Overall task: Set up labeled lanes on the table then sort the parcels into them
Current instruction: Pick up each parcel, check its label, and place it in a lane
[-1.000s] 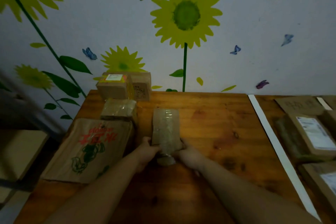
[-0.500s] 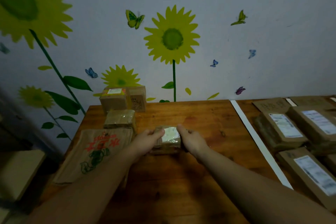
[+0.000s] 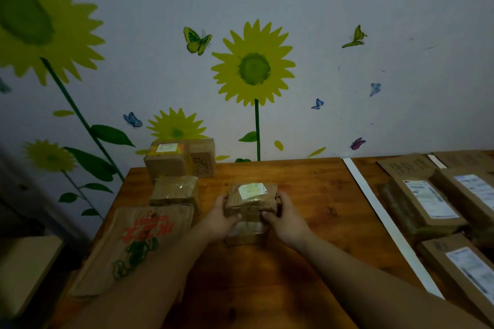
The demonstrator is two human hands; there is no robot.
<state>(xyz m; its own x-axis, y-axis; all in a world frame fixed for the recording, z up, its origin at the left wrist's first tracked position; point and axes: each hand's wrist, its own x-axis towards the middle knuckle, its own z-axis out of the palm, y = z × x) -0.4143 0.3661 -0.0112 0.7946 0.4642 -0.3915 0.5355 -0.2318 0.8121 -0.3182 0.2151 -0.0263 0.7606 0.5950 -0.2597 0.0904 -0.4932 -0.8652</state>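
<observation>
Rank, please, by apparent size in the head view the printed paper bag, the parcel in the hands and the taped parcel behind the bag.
1. Printed paper bag, clearly largest.
2. Held parcel.
3. Taped parcel.
Those two look close; the held one is nearer the camera, so unsure.

The table [image 3: 315,195] is orange-brown wood with dark knots and a smooth, faintly shiny finish. The held parcel [image 3: 250,208] is crumpled brown paper under glossy clear tape, while the printed bag [image 3: 139,243] left of it is matt, creased brown paper. The boxes [image 3: 438,259] at right are matt cardboard bearing smooth white paper labels [image 3: 430,199].
</observation>
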